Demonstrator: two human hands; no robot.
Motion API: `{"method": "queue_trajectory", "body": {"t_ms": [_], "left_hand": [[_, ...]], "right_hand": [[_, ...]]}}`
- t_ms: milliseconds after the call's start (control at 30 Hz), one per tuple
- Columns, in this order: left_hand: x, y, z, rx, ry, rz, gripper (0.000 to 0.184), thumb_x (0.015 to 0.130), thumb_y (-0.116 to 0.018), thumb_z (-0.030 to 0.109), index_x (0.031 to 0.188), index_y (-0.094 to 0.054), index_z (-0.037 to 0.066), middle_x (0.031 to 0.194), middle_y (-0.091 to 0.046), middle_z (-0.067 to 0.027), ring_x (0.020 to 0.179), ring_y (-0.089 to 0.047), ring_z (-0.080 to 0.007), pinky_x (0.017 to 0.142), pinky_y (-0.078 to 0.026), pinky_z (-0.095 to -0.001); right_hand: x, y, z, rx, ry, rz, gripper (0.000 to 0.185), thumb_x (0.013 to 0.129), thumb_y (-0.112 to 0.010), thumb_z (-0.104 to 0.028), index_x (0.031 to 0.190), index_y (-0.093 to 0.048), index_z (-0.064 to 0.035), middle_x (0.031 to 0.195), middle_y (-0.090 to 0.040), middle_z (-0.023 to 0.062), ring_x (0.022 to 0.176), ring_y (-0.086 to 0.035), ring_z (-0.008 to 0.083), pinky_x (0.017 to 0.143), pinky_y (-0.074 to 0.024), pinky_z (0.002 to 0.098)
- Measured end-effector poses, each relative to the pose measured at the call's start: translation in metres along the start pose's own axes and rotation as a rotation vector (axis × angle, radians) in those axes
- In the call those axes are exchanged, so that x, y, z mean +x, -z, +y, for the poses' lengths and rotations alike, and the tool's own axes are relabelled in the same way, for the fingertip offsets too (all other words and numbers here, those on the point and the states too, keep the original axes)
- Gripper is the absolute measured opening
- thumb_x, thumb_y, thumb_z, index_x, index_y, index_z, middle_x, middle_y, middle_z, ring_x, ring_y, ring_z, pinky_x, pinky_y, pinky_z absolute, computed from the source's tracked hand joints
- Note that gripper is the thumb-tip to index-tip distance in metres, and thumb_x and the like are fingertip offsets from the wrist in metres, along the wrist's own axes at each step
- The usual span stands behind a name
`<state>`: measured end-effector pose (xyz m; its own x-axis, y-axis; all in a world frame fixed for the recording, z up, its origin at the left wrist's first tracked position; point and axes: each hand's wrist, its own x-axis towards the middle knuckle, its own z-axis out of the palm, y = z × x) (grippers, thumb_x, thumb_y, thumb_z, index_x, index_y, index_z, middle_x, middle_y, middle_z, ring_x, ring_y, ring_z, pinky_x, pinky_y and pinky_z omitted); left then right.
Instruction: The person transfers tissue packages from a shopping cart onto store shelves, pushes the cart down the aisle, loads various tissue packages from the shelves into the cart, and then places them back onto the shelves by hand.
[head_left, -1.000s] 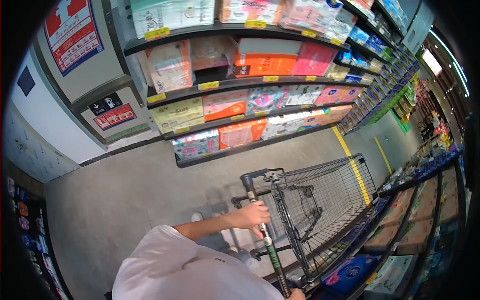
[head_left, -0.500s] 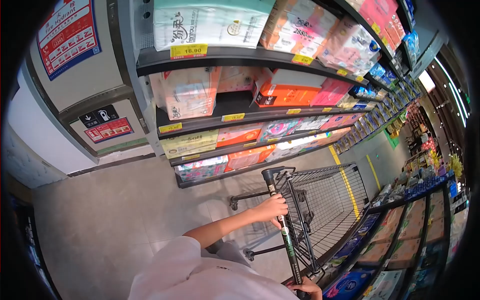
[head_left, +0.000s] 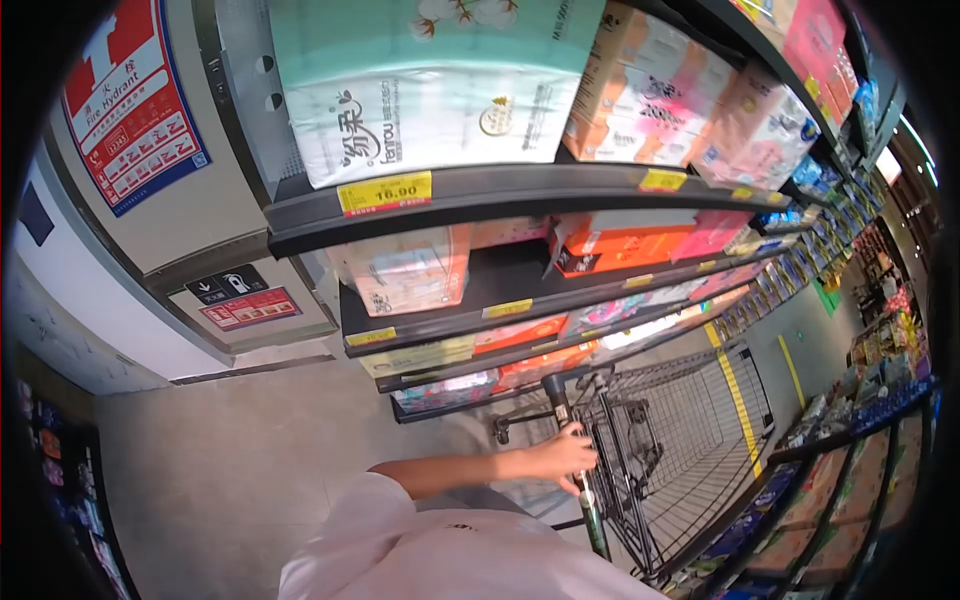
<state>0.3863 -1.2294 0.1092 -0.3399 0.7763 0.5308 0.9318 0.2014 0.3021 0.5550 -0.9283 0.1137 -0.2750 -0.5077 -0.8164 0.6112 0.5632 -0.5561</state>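
My left hand point(head_left: 560, 457) is closed around the dark handlebar point(head_left: 591, 508) of a shopping cart, at the lower middle of the view. The cart's wire basket point(head_left: 690, 410) stretches out to the right of the handle, and I see only bare mesh and floor through it. My right hand is out of view; the handlebar's lower end is cut off by my light shirt point(head_left: 450, 550).
Shelves of wrapped tissue packs point(head_left: 430, 120) with yellow price tags point(head_left: 385, 193) run along the cart's left side. Another shelf point(head_left: 820, 500) with packs stands at lower right. Grey floor point(head_left: 230, 460) lies behind, beside a fire hydrant cabinet point(head_left: 230, 300).
The view has shifted, so the shelves look nearer and lower and the cart sits further right. My right hand, earlier on the handlebar's lower end, has left the view. My left hand stays on the handlebar.
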Motion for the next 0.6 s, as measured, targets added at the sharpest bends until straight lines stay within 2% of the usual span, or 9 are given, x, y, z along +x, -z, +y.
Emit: {"method": "queue_trajectory", "body": {"t_ms": [267,300,333,367,400,467,500,567,600], "left_hand": [[-0.007,0.017,-0.018,-0.119,0.029,-0.022,0.039,0.059,-0.058,0.042,0.075,-0.047,0.009,0.073,-0.042,-0.0007,0.076,-0.041,-0.0161,0.078,-0.026,-0.0419],[-0.008,0.017,-0.018,-0.131,0.004,0.017,0.038,0.060,-0.058,0.041,0.075,-0.047,0.008,0.073,-0.042,-0.0014,0.075,-0.041,-0.0167,0.078,-0.026,-0.0418],[-0.009,0.020,-0.019,-0.145,-0.025,0.053,0.037,0.062,-0.057,0.041,0.076,-0.047,0.008,0.074,-0.042,-0.0022,0.075,-0.041,-0.0173,0.077,-0.026,-0.0416],[-0.008,0.031,-0.018,-0.195,0.013,-0.113,0.034,0.065,-0.057,0.033,0.083,-0.048,0.006,0.086,-0.045,-0.0068,0.083,-0.042,-0.0204,0.079,-0.027,-0.0424],[-0.012,0.034,-0.022,-0.199,0.003,-0.124,0.034,0.065,-0.057,0.033,0.083,-0.048,0.006,0.086,-0.045,-0.0068,0.083,-0.042,-0.0204,0.079,-0.027,-0.0424],[-0.018,0.039,-0.031,-0.343,-0.110,0.008,0.035,0.067,-0.058,0.023,0.094,-0.047,0.004,0.103,-0.041,-0.0120,0.096,-0.039,-0.0245,0.086,-0.025,-0.0411],[-0.020,0.072,-0.028,-0.574,-0.001,-0.057,0.035,0.068,-0.057,0.014,0.100,-0.045,0.003,0.114,-0.034,-0.0145,0.105,-0.033,-0.0277,0.090,-0.023,-0.0379],[-0.032,0.154,-0.020,-0.684,0.128,0.095,0.033,0.070,-0.056,0.012,0.101,-0.045,0.004,0.112,-0.036,-0.0132,0.107,-0.032,-0.0282,0.090,-0.024,-0.0371],[-0.043,0.204,-0.018,-0.570,0.133,0.156,0.034,0.069,-0.057,0.011,0.101,-0.046,0.005,0.112,-0.036,-0.0127,0.106,-0.033,-0.0269,0.087,-0.027,-0.0376]], "right_hand": [[0.027,0.049,-0.089,-0.261,0.123,-0.200,0.028,0.078,-0.040,-0.021,0.092,-0.047,0.0024,0.093,-0.050,0.0102,0.082,-0.047,0.0159,0.074,-0.0389,0.0288],[0.005,0.040,-0.181,-0.406,0.234,0.177,0.031,0.079,-0.041,-0.026,0.095,-0.044,0.0000,0.093,-0.047,0.0086,0.082,-0.045,0.0171,0.075,-0.0384,0.0341],[-0.008,0.037,-0.238,-0.194,0.619,0.508,0.025,0.073,-0.050,-0.013,0.094,-0.050,0.0000,0.089,-0.054,0.0053,0.082,-0.050,0.0137,0.074,-0.0394,0.0260],[-0.012,0.036,-0.286,-0.117,0.749,0.765,0.018,0.071,-0.050,-0.013,0.085,-0.052,-0.0008,0.082,-0.052,0.0045,0.074,-0.049,0.0129,0.067,-0.0392,0.0234],[-0.018,0.036,-0.330,-0.115,0.924,0.880,0.013,0.073,-0.049,-0.015,0.076,-0.051,-0.0022,0.074,-0.049,0.0035,0.066,-0.045,0.0110,0.060,-0.0364,0.0215],[-0.023,0.046,-0.396,-0.192,1.042,0.920,0.014,0.076,-0.048,-0.016,0.076,-0.049,-0.0024,0.071,-0.047,0.0021,0.064,-0.042,0.0087,0.060,-0.0347,0.0206],[-0.023,0.047,-0.426,-0.283,1.142,0.948,0.013,0.077,-0.047,-0.013,0.082,-0.049,-0.0015,0.074,-0.047,0.0013,0.067,-0.044,0.0087,0.063,-0.0354,0.0198],[-0.027,0.044,-0.480,-0.392,1.303,0.904,0.026,0.076,-0.046,-0.005,0.102,-0.045,-0.0017,0.097,-0.049,0.0045,0.088,-0.047,0.0111,0.074,-0.0372,0.0218],[-0.030,0.038,-0.506,-0.443,1.330,0.937,0.030,0.076,-0.047,-0.004,0.105,-0.043,-0.0009,0.103,-0.047,0.0063,0.096,-0.045,0.0127,0.080,-0.0353,0.0240]]}}
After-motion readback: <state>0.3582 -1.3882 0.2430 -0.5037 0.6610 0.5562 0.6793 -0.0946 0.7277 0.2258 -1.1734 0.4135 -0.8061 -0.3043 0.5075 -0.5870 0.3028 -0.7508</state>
